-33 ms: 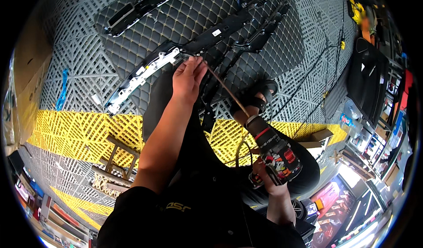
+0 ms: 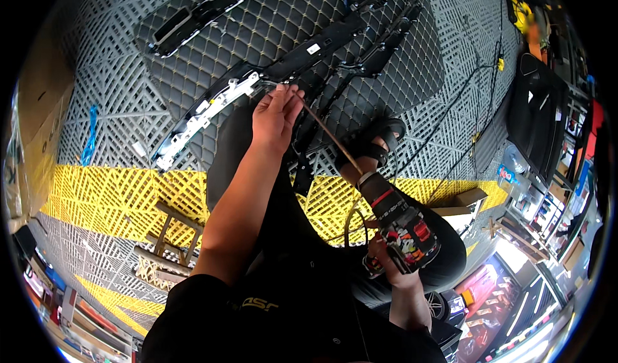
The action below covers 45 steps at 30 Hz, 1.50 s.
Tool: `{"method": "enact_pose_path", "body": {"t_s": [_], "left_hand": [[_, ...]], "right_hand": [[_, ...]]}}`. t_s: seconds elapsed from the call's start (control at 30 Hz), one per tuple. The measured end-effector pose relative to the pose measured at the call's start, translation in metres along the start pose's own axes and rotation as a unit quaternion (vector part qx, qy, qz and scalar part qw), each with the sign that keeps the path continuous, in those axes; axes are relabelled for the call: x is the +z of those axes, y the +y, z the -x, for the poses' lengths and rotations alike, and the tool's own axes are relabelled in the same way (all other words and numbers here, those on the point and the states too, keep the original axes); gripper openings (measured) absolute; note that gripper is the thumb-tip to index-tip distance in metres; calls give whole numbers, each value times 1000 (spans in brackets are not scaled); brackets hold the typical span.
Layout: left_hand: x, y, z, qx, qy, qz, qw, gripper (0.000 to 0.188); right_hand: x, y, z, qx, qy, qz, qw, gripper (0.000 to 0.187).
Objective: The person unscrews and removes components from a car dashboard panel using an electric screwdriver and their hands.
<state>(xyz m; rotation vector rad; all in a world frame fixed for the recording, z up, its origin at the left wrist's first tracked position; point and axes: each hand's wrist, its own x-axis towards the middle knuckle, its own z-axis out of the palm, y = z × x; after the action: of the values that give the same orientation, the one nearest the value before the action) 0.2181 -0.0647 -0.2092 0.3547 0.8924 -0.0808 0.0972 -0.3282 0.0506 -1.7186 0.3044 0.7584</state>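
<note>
My right hand (image 2: pixel 386 260) is wrapped round the grip of a cordless drill (image 2: pixel 407 231) with a multicoloured patterned body. From its chuck a long thin driver bit (image 2: pixel 328 133) runs up and left to the fingertips of my left hand (image 2: pixel 275 119). That hand's fingers are pinched together where the bit's tip meets a long black trim panel (image 2: pixel 293 61); what lies between them is hidden. A white bracket strip (image 2: pixel 207 115) runs along the panel's near left part. Beside it lies a second, thinner black trim piece (image 2: pixel 370 63).
Under the parts is a black quilted mat (image 2: pixel 270 21) on grey and yellow grid flooring. A black two-opening frame (image 2: pixel 206 15) lies at its far left. Around it are a small wooden stool (image 2: pixel 174 234), a blue cord (image 2: pixel 90 134), black cables (image 2: pixel 460 99) and a cardboard box (image 2: pixel 42 105).
Almost nothing differs: the view shifts slightly, and both hands, the drill and the bit keep the same places against the panel.
</note>
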Motion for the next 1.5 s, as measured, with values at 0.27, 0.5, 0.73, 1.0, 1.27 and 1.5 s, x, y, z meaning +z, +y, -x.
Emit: {"method": "enact_pose_path", "body": {"t_s": [0.27,0.5,0.73,1.0,1.27,1.5], "left_hand": [[24,-21,-58,-104,-57,42,992,29],[67,-31,-113,-180,-100,52,977,24],[63,-50,-137,-208,-103,77,970,23],[64,-49,-136,-186,-120,84,971,24],[65,-44,-126,-125,-157,-36,979,31],[26,47,-145,322,20,-542,776,22]], "right_hand": [[-14,-24,-49,111,65,-76,989,32],[-24,-25,-94,131,175,-224,950,47],[-41,-8,-109,130,149,-249,948,50],[-36,0,-100,121,146,-176,966,58],[-31,-3,-91,123,176,-219,952,52],[-37,1,-52,33,181,-131,974,52]]}}
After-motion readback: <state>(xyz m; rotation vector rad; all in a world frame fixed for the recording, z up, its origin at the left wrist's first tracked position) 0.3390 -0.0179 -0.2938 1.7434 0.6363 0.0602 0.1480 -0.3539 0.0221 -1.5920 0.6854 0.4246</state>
